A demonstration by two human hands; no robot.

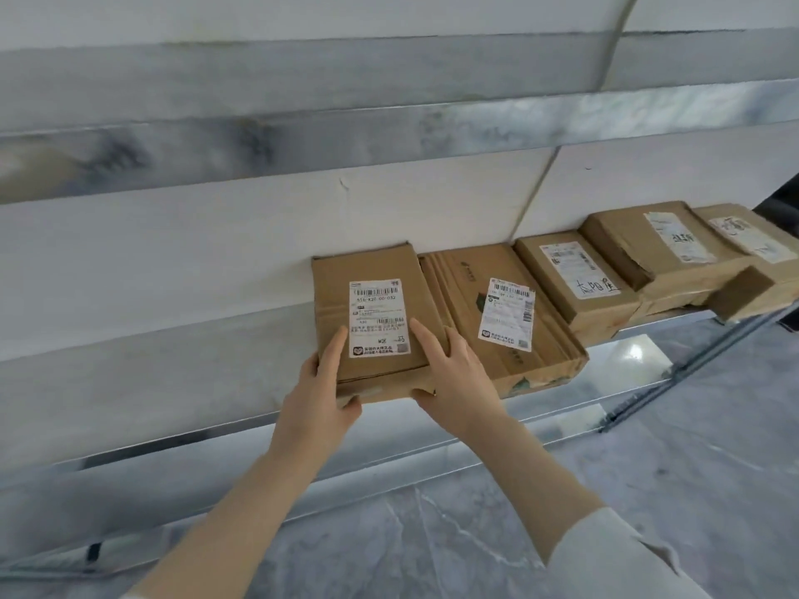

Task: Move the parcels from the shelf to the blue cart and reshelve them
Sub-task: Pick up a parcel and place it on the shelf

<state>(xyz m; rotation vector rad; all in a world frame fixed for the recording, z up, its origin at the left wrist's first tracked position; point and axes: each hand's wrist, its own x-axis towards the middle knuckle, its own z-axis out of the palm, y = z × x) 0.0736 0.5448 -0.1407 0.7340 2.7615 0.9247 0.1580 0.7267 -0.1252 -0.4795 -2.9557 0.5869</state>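
We have both hands on the leftmost parcel [372,322], the landmark for everything else here. Our left hand [322,391] clasps its near left corner, thumb on top beside the white label [377,317], fingers wrapped beneath the front edge. Our right hand [449,373] grips the near right corner the same way. The parcel lies flat on the shelf [562,408], its front edge hanging over the shelf's lip, its back close to the wall [173,252]. Just right of it a second parcel [501,313] lies touching or nearly so, and three more boxes run further right along the same shelf. The blue cart is not in view.

Whether we are lifting this parcel out or seating it back, we cannot tell. Either way, we judge it best to keep it level, keep both grips even so it does not twist, and avoid dragging its right edge against the neighbouring parcel
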